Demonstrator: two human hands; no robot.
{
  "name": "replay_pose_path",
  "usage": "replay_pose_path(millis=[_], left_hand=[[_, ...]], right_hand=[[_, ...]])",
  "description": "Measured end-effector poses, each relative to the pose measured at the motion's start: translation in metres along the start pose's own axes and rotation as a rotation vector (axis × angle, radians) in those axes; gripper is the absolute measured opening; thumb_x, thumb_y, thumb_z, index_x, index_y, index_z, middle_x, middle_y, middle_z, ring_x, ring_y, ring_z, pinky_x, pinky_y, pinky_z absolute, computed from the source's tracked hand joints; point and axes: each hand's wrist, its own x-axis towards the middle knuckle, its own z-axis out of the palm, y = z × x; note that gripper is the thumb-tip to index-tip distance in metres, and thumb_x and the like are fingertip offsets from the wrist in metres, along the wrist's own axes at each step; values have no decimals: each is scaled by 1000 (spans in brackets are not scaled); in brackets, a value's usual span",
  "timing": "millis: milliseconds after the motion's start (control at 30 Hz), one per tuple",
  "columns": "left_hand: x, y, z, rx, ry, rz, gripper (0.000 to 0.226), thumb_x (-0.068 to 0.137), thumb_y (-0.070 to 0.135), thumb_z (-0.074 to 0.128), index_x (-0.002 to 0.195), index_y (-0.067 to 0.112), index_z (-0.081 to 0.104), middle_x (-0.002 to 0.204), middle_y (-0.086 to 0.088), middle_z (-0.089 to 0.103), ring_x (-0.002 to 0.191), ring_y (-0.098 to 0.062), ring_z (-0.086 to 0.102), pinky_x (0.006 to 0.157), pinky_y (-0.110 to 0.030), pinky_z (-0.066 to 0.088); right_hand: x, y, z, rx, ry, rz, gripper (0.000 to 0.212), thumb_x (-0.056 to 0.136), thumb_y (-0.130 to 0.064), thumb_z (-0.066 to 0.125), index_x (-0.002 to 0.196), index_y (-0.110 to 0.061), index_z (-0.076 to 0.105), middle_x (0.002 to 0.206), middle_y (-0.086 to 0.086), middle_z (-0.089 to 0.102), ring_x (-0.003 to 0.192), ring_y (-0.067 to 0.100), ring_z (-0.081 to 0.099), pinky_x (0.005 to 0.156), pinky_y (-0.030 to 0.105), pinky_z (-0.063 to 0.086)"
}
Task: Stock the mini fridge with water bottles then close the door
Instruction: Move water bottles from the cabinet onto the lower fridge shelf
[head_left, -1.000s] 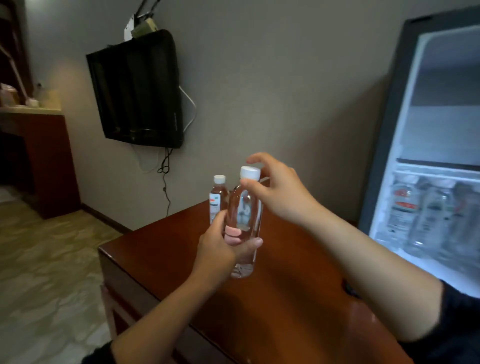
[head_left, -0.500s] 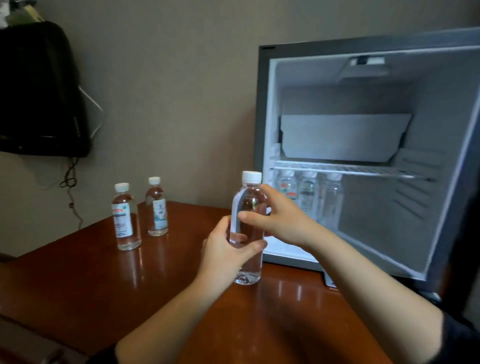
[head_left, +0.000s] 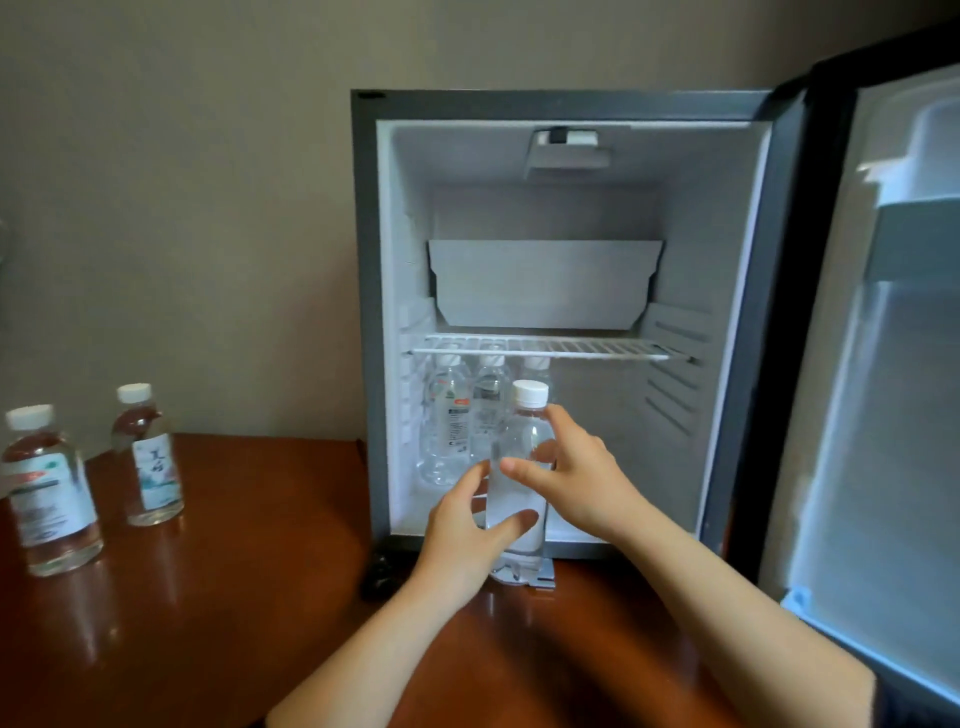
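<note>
Clear, white-capped water bottle (head_left: 514, 501) is held upright.

The desk (head_left: 208, 623) is made of red-brown wood. Its top is smooth and very shiny, so bright spots and blurry shapes show in it like in a mirror. It fills the bottom of the view. A small black thing (head_left: 378, 571) lies on the desk near the middle. It is too dark to tell what it is. Behind the desk is a plain grey-brown wall (head_left: 182, 208). The back edge of the desk meets this wall.
</note>
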Motion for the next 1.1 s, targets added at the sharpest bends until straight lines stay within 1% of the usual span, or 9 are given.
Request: replay_pose_path(millis=[67,200,333,433,600,733,867,967,1100], left_hand=[[6,0,13,4,-1,4,59,76,28,74,130,28,49,118,12,61,112,-8,55,93,-27,46],[19,9,36,3,-3,41,55,82,25,69,132,28,46,120,15,55,109,-2,50,89,-20,39],[27,8,55,-13,-40,32,49,85,23,66,129,30,48,113,16,56,106,1,52,80,-12,40],[29,0,65,-11,-86,21,54,86,22,64,134,34,42,122,15,53,108,4,50,70,-6,39],[34,-10,75,10,-152,19,69,87,28,63,145,36,26,143,13,41,129,-4,40,104,-24,35],[43,-12,75,48,-178,64,71,88,29,60,146,36,20,151,15,29,139,-4,26,111,-22,23],[61,-14,67,368,-150,229,69,90,35,54,147,33,16,155,15,18,144,-7,13,117,-30,15],[78,-15,54,724,-94,309,68,92,38,47,148,32,9,158,11,-5,146,-11,-8,119,-38,2],[103,-12,42,964,-20,470,71,93,36,45,148,33,0,151,8,-28,138,-12,-29,114,-36,-11]], right_hand=[[1,7,-6,-30,25,45,59,84,-45,64,135,-29,38,109,5,59,107,27,56,87,34,43],[8,21,-18,-83,90,79,58,86,-43,62,134,-24,36,121,8,60,117,29,53,90,36,43],[13,39,-22,-85,130,130,52,86,-37,63,130,-23,38,116,5,62,112,29,55,86,35,44],[15,51,-26,13,162,133,43,86,-26,66,123,-20,46,112,-2,64,109,21,60,81,28,43],[26,58,-31,11,131,138,47,87,-22,65,128,-17,42,110,-5,59,109,19,58,78,22,39],[40,62,-38,-75,52,244,56,87,-31,64,134,-24,33,121,5,58,106,27,59,85,37,51],[50,68,-36,-95,70,287,58,87,-34,63,136,-26,32,124,7,57,106,29,59,83,37,50],[62,74,-31,-75,106,321,59,88,-34,63,137,-29,31,127,6,57,109,30,58,86,37,49],[78,84,-27,-33,121,335,57,89,-31,61,137,-30,31,130,4,56,111,29,58,81,32,46]])
